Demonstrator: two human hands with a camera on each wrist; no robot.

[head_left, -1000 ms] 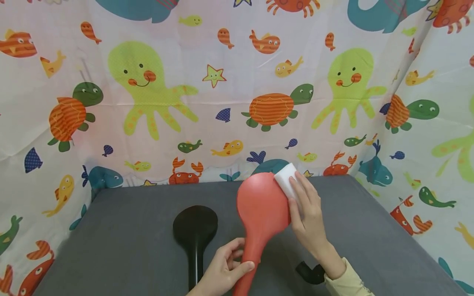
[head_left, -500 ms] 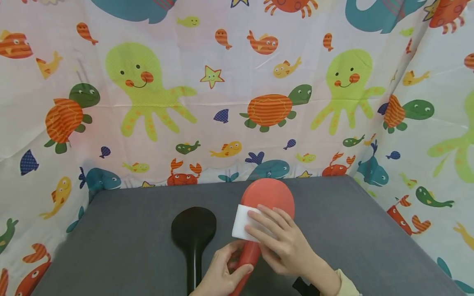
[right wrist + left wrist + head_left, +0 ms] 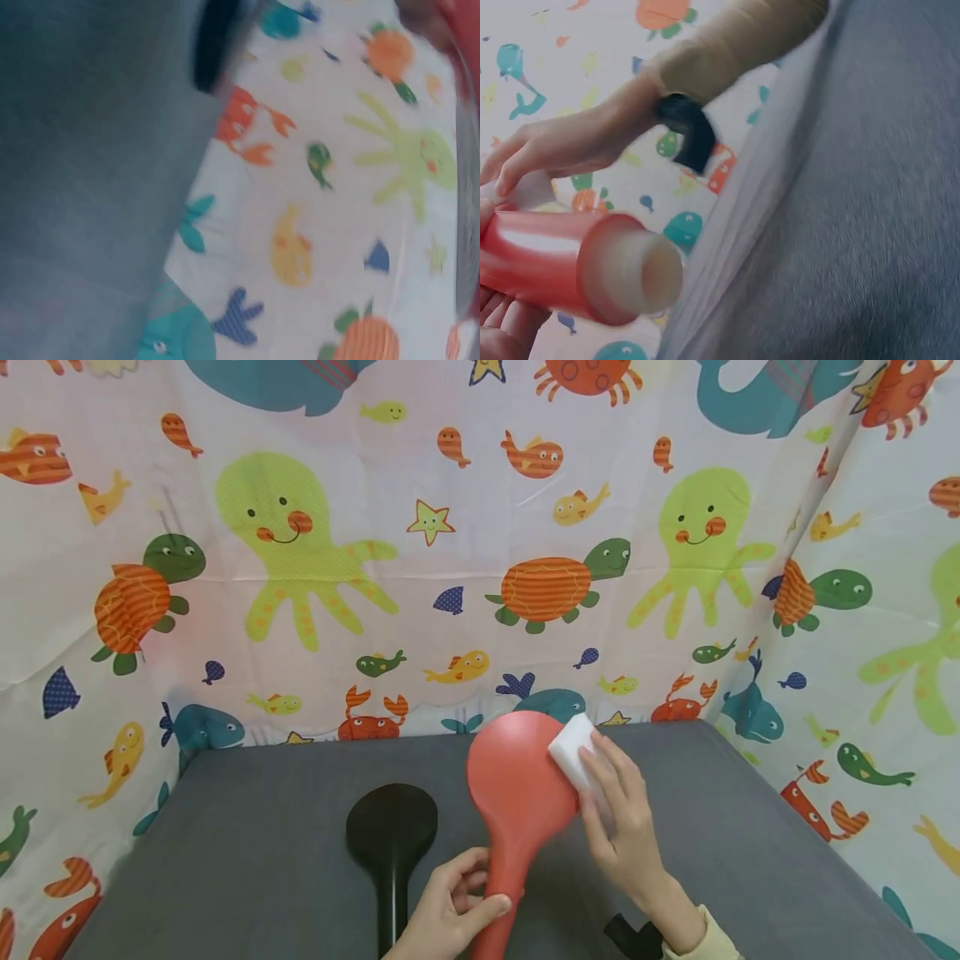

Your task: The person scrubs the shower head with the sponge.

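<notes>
In the head view my left hand (image 3: 448, 906) grips the handle of a red shower head (image 3: 521, 772), holding it tilted upright with its smooth round back facing me. My right hand (image 3: 621, 827) holds a white sponge (image 3: 573, 747) against the right edge of the round head. The thumb of that hand is mostly hidden. In the left wrist view, the handle of the shower head (image 3: 536, 251) ends in a pale hollow stub (image 3: 634, 271). A red strip of the shower head (image 3: 469, 45) shows blurred in the right wrist view.
A black shower head (image 3: 392, 827) lies left of the red one on the grey table (image 3: 247, 843). A black bent piece (image 3: 633, 937) sits by my right wrist. A white curtain (image 3: 465, 477) with printed sea animals surrounds the table's back and sides.
The sponge travelled down and left across the red shower head to its neck, then back up to the head's right edge. The left hand keeps its grip on the handle.
</notes>
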